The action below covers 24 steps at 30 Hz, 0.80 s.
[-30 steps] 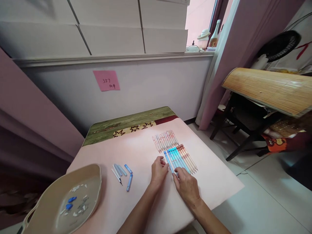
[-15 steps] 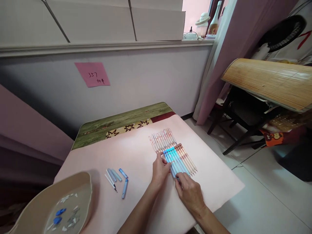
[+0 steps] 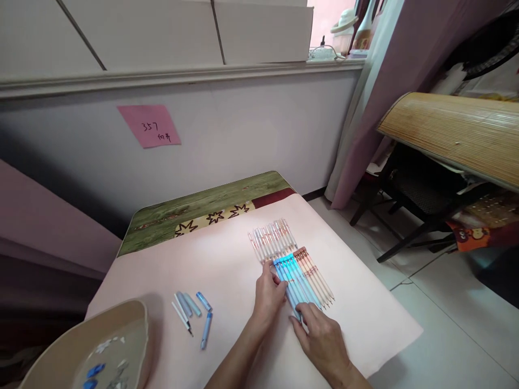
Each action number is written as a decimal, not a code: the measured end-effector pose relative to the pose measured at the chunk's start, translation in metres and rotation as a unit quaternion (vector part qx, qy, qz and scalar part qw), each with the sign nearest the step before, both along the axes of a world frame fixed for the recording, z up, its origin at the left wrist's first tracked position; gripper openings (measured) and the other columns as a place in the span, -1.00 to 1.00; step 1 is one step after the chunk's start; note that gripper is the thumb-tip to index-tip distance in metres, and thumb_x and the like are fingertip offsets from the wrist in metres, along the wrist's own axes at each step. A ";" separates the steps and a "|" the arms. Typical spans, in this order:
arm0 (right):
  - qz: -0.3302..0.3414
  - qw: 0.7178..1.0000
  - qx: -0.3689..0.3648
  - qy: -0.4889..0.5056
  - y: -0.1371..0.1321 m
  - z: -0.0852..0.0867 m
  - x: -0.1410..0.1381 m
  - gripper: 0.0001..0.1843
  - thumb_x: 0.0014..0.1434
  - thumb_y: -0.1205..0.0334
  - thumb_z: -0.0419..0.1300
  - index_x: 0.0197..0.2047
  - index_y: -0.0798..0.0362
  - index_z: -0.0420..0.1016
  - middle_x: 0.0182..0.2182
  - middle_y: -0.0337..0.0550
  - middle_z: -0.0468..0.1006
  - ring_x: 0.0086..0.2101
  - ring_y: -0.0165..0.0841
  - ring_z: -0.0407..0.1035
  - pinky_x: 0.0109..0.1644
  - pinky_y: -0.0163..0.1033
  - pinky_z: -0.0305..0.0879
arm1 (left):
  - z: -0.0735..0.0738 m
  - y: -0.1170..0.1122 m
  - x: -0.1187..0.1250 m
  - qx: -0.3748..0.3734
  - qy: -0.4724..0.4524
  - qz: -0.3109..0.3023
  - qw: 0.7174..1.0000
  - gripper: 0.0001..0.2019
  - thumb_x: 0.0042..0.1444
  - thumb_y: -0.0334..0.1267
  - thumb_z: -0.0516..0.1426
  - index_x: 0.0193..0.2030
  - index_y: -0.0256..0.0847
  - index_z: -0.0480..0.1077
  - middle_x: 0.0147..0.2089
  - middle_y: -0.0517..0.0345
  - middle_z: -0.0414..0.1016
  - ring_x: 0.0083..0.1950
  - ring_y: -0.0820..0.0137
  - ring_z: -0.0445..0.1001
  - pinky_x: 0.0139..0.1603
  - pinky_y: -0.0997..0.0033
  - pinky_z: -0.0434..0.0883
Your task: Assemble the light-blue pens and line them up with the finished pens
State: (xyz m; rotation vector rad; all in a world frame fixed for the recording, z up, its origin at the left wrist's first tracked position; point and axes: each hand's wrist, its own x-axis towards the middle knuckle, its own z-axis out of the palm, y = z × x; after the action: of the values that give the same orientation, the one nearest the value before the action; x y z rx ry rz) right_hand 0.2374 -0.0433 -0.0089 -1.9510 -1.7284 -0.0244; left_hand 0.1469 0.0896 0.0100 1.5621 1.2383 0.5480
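Both hands are at the left edge of a row of blue pens [image 3: 303, 286] lying side by side. My left hand [image 3: 268, 294] grips the upper part of the outermost blue pen [image 3: 291, 298] between thumb and fingers. Near that pen's lower end, my right hand [image 3: 320, 334] has its thumb and fingertips closed on it. Directly right of the blue row lie several cream pens with brown tops [image 3: 315, 275]. Behind them, a row of pale patterned pens [image 3: 272, 240] is lined up.
Left of my hands lie loose pen barrels [image 3: 191, 304], a pen refill [image 3: 182, 319] and blue pen pieces [image 3: 206, 330]. A beige basin [image 3: 135, 310] with small blue and white bits stands at the front left. The table's right edge drops to the tiled floor.
The view has shifted slightly, so the table and pens appear a little lower. Both hands keep their places at the outermost blue pen.
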 end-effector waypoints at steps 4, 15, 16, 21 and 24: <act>0.010 1.000 0.021 0.021 -0.005 0.005 0.002 -0.73 0.31 0.06 0.03 -0.21 0.05 0.44 -0.50 -0.21 0.45 -0.48 -0.40 0.40 -0.41 -0.34 0.20 | -0.004 -0.002 -0.001 -0.004 0.001 0.011 1.000 -0.50 -0.08 -0.49 0.08 0.06 -0.17 0.17 -0.47 0.36 0.32 -0.57 0.52 0.36 -0.56 0.57 0.26; 0.107 0.992 -0.001 0.066 -0.020 0.021 -0.028 -0.63 0.30 0.03 0.02 -0.47 0.01 0.39 -0.62 -0.30 0.40 -0.64 -0.49 0.29 -0.52 -0.42 0.18 | 0.012 -0.093 -0.099 0.165 -0.003 -0.063 0.984 -0.60 0.09 -0.43 0.06 0.09 -0.15 0.25 -0.24 0.11 0.48 -0.31 0.41 0.45 -0.25 0.43 0.40; 0.106 0.992 -0.022 0.071 -0.025 0.017 -0.034 -0.60 0.29 0.01 0.02 -0.51 0.01 0.35 -0.66 -0.33 0.35 -0.66 -0.50 0.25 -0.54 -0.42 0.17 | 0.010 -0.107 -0.120 0.195 0.010 -0.070 0.978 -0.63 0.11 -0.43 0.05 0.08 -0.14 0.27 -0.22 0.08 0.48 -0.29 0.39 0.46 -0.25 0.44 0.40; 0.076 0.995 -0.042 0.043 -0.040 -0.004 -0.047 -0.59 0.27 -0.04 0.02 -0.53 0.01 0.29 -0.67 -0.35 0.30 -0.66 -0.49 0.22 -0.52 -0.42 0.15 | -0.012 -0.158 -0.213 0.302 0.085 -0.101 0.944 -0.80 0.17 -0.40 0.00 -0.08 -0.13 0.32 -0.36 0.10 0.46 -0.39 0.41 0.44 -0.41 0.50 0.34; 0.075 0.997 -0.034 0.007 -0.043 -0.009 -0.047 -0.59 0.25 -0.06 0.02 -0.52 0.00 0.31 -0.65 -0.34 0.32 -0.64 -0.47 0.26 -0.51 -0.39 0.12 | -0.017 -0.173 -0.237 0.308 0.107 -0.102 0.940 -0.84 0.18 -0.41 0.00 -0.17 -0.12 0.32 -0.40 0.12 0.44 -0.40 0.41 0.42 -0.41 0.50 0.32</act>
State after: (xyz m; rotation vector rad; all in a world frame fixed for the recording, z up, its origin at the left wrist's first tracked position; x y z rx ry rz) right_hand 0.1900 -0.0861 -0.0178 -1.8596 -1.8831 0.1035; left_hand -0.0901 -0.0829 -0.0069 2.3001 1.0939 0.6832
